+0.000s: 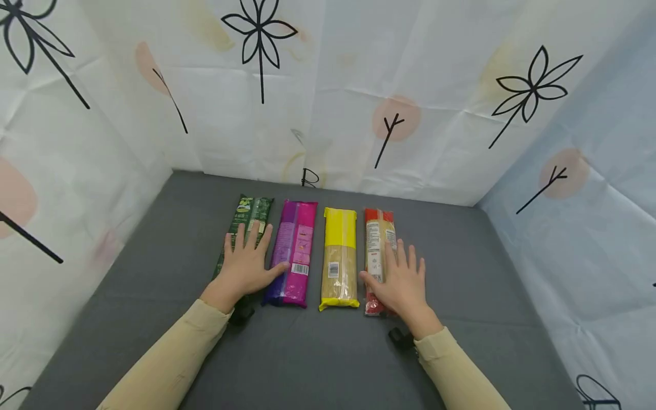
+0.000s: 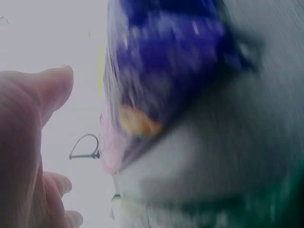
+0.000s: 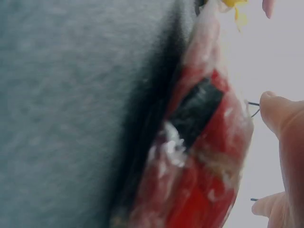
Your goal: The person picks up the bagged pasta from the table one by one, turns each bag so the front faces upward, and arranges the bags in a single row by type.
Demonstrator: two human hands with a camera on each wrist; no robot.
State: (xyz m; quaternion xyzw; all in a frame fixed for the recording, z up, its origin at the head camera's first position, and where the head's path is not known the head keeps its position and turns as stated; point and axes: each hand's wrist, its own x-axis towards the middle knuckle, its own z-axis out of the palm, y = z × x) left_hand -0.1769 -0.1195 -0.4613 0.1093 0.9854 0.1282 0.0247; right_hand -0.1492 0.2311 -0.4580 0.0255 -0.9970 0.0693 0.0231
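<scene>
Four-sided long flat packets lie side by side on a grey cloth, their long sides running away from me. With fingers spread, my left hand (image 1: 246, 269) is over the green packet (image 1: 258, 208), its thumb reaching across the purple and pink packet (image 1: 297, 239). The purple packet's end (image 2: 166, 57) fills the middle of the left wrist view, blurred. My right hand (image 1: 405, 283), fingers extended, overlaps the red packet (image 1: 373, 245) at its right side. Between the hands is the yellow packet (image 1: 340, 273), its see-through part showing pale strands. Nothing is gripped by either hand.
The grey cloth (image 1: 307, 359) covers the table. White sheets (image 1: 328, 102) printed with black flowers and twigs hang behind it and along both sides. A dark wrist device (image 1: 401, 339) sits below the right wrist.
</scene>
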